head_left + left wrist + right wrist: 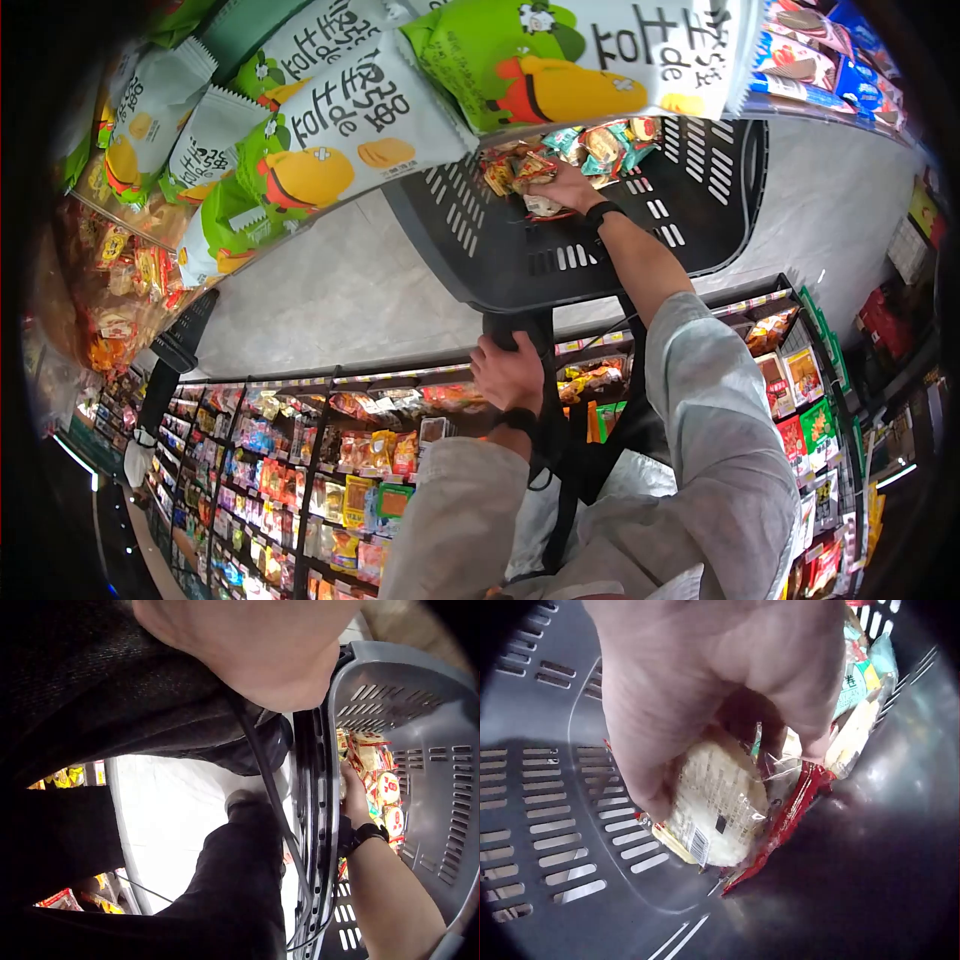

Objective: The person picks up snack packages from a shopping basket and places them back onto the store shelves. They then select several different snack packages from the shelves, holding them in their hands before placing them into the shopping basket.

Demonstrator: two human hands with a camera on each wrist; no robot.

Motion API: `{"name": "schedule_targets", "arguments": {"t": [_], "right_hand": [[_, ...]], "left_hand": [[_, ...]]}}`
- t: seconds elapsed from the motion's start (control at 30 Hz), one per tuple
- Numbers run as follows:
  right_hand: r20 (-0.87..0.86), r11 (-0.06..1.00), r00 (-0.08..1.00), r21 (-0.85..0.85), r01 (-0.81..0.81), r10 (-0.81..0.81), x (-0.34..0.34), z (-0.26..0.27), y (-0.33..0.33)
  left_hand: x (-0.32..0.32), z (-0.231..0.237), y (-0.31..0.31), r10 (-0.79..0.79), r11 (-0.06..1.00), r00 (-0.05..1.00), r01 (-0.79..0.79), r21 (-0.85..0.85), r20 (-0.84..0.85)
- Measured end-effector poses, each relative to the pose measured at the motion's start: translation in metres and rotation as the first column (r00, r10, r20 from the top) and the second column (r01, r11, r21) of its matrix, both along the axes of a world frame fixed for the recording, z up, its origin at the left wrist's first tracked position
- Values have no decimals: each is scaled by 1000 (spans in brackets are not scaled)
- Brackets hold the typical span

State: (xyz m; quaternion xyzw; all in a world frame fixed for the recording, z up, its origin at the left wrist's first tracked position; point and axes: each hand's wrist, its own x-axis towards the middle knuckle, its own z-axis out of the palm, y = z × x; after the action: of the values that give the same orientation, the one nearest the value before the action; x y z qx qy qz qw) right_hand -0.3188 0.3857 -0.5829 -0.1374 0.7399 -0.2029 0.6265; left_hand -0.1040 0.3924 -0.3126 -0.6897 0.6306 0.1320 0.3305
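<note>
Grey floor (320,270), smooth. Fingers of my right hand (720,675): clamped round one clear packet (716,802), low inside the basket (885,870). Packet: pale, rounded, grid-patterned, barcode (699,846) at its lower end; long axis running down from my palm. Beside it: glossy red film (780,829), teal wrappers (859,686). Basket: dark slotted plastic. Left hand (512,375): fingers parted, near the basket's rim.

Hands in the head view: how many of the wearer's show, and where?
2: the right hand in the basket, gripping a wrapped snack; the left hand outside it, lower in the image.
</note>
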Motion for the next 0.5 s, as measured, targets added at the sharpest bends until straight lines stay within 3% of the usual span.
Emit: {"name": "schedule_targets", "arguments": {"t": [0.1, 0.17, 0.27, 0.33, 0.4, 0.47, 0.5], "right_hand": [[48, 993, 994, -61, 99, -96, -4, 20, 3], [137, 974, 971, -88, 210, -197, -20, 61, 2], [204, 952, 957, -183, 246, -208, -52, 154, 1], [394, 863, 816, -99, 495, -423, -57, 190, 24], [429, 796, 785, -211, 568, -447, -63, 248, 51], [372, 748, 825, -369, 551, -425, -63, 325, 73], [375, 738, 807, -347, 579, -456, -63, 371, 82]], "left_hand": [[7, -3, 7, 5, 1000, 999, -6, -31, -34], [6, -3, 8, 17, 998, 998, -20, -53, -58], [6, -2, 8, 11, 996, 998, -16, -84, -60], [6, 4, 1, 76, 996, 993, -79, -28, -90], [10, 12, -7, 175, 984, 977, -170, 53, -119], [32, 9, -8, 198, 977, 959, -176, 123, -201], [31, 14, -13, 209, 972, 960, -184, 143, -186]]}}
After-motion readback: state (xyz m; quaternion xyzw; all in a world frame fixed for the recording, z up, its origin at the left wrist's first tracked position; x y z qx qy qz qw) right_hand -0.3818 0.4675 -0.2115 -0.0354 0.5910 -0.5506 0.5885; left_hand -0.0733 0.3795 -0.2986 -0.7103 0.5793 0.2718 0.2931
